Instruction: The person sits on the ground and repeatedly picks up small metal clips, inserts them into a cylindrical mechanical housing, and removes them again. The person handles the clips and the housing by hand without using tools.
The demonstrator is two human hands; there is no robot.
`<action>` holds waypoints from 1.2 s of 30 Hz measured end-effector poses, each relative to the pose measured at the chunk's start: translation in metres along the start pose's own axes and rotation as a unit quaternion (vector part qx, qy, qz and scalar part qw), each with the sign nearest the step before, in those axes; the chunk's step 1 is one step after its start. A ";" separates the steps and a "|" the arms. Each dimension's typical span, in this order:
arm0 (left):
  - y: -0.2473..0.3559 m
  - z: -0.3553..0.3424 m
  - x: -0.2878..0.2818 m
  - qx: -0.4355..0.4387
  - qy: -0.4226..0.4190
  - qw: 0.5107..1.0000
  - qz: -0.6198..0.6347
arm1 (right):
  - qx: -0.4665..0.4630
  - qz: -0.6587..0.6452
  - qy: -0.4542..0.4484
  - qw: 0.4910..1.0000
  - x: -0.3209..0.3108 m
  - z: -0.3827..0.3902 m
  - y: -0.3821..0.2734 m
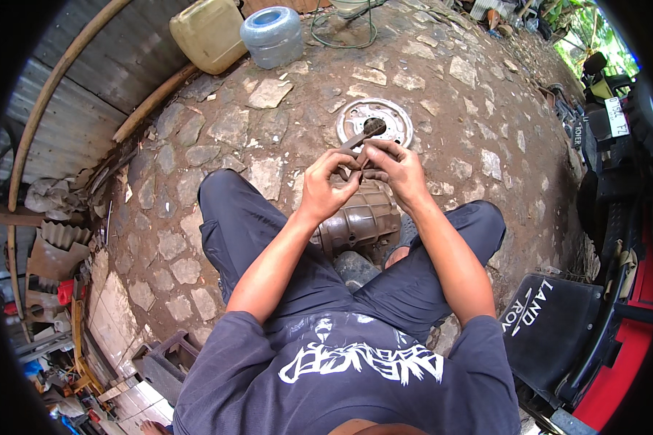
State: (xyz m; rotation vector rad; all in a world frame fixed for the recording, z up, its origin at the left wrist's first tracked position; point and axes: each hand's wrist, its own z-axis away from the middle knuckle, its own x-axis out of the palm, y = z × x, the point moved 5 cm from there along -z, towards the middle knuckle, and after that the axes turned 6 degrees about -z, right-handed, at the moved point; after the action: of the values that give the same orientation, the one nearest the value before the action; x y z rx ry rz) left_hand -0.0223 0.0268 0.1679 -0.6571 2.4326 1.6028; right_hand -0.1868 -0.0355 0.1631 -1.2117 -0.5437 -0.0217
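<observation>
Close together, both hands meet far of the knees, fingers bent and tips drawn narrow around a small brown piece [363,160]. The left hand [327,184] comes in from the left with its thumb and forefinger curved toward the piece, and the right hand [399,171] pinches at it from the right; the fingers hide most of its shape. Just far of the fingertips a flat bar [352,141] slants up to the right, and whether it is joined to the piece I cannot tell. Below the hands, between the person's legs, sits a ribbed metal casing [359,217], partly covered by the forearms. Beyond the hands a pale wheel [344,118] lies flat on the stony ground [268,94], with a dark round part [374,126] showing at its middle. Farther off, to the left, a yellowish jerrycan [208,36] stands beside a clear blue bottle [272,38], and a green hose [341,46] loops to the right of them. Corrugated sheets [72,101] line the far left. Near right, a black flap [551,330] with white lettering hangs beside red bodywork [620,362].
</observation>
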 end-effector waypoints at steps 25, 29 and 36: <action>-0.034 0.012 0.003 -0.265 -0.063 0.926 0.261 | -0.050 0.093 -0.020 0.994 0.005 -0.006 -0.009; -0.032 0.008 0.003 -0.272 -0.060 0.918 0.281 | -0.072 0.041 0.005 0.997 0.000 -0.008 -0.005; -0.030 0.009 0.002 -0.235 -0.055 0.923 0.300 | -0.035 0.120 -0.035 0.992 0.000 -0.009 -0.012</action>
State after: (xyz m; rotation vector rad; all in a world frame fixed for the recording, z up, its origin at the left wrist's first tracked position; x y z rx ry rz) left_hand -0.0114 0.0247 0.1385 0.1746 2.2933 2.4119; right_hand -0.1871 -0.0483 0.1710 -1.3432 -0.4576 0.2078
